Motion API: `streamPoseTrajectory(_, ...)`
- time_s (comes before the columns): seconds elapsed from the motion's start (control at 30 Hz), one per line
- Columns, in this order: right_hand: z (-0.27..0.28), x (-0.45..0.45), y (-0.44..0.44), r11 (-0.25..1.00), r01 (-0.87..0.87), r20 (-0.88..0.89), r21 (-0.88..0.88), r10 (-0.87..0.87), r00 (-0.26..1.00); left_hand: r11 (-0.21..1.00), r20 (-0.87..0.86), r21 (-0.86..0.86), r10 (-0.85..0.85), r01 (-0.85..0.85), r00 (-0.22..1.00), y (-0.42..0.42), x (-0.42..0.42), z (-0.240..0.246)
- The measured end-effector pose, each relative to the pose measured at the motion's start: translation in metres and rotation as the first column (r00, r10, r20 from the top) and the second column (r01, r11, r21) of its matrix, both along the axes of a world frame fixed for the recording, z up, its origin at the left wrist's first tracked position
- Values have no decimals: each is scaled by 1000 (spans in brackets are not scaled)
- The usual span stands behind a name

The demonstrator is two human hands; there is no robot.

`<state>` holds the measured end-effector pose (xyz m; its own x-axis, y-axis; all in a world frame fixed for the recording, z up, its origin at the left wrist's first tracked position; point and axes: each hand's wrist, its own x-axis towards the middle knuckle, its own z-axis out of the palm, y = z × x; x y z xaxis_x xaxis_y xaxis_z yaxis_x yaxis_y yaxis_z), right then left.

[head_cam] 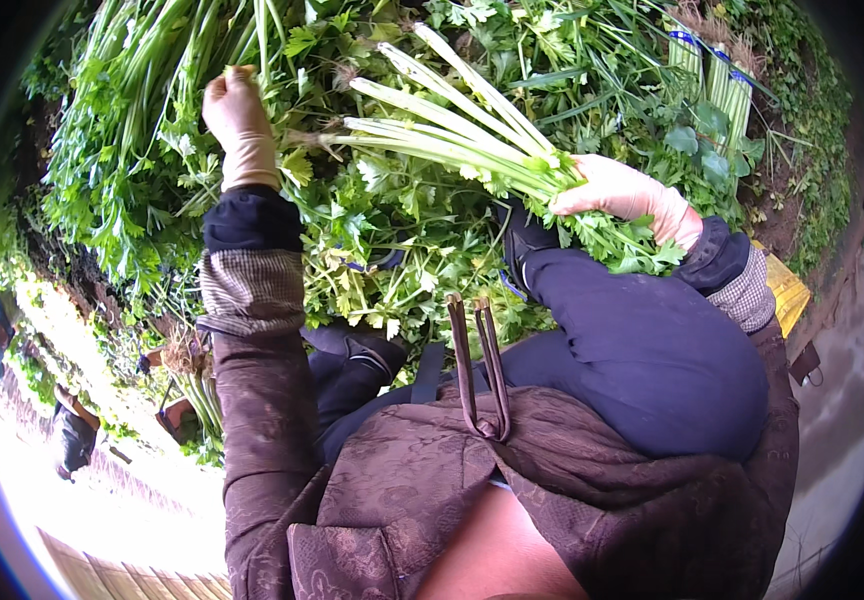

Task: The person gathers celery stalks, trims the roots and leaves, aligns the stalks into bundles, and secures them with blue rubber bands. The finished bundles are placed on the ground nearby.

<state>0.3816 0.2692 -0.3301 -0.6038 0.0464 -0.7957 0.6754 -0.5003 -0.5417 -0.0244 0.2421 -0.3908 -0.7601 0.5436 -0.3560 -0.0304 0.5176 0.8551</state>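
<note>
My right hand (619, 191), in a pale glove, grips a bunch of celery (462, 127) near its leafy end. The pale stalks fan out to the upper left, a few with roots on them, and the leaves hang below my hand over my knee. My left hand (238, 109), also gloved, is raised to the left of the stalk ends, apart from them. Its fingers are closed. A small yellowish bit shows at the fingertips, but I cannot tell whether they hold it. Loose celery leaves and stems (402, 202) cover the ground between my hands.
A heap of long celery (132, 112) lies at the upper left. Bundles tied with blue bands (717, 82) lie at the upper right. Another rooted bunch (196, 375) is beside my left arm. A yellow object (781, 289) sits behind my right sleeve. Other people (76, 435) are at the far left.
</note>
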Motion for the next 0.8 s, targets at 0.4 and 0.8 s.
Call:
streamPoseTrajectory(0.4,-2,1,-4,995,12,18,95,-13,1000,778,803,49,-403,626,438,8,145,-34)
streamPoseTrajectory(0.8,21,2,8,993,112,-40,30,-111,993,678,456,721,-309,-144,834,65,18,30)
